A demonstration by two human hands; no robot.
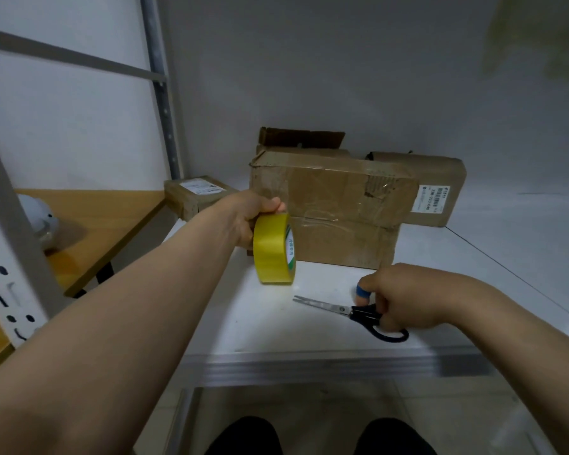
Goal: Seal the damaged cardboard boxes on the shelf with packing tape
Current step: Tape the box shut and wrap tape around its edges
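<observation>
We face a white shelf that carries four cardboard boxes. The largest box stands at the centre. Its top flap is torn at the right corner, and wrinkled clear tape crosses its front. A second box with a raised dark flap stands directly behind it. A labelled box stands at the rear right, and a small labelled box stands at the rear left. A wooden table stands beside the shelf on the left.

Our left hand grips the yellow tape roll from above, with the fingers curled round its rim. The roll stands on edge just in front of the left end of the largest box. We cannot tell whether it touches the shelf.

Our right hand holds the black handles of the scissors, with the fingers curled round them. The scissors lie near the front edge of the shelf, blades together and pointing left. One finger of this hand wears a blue band.
</observation>
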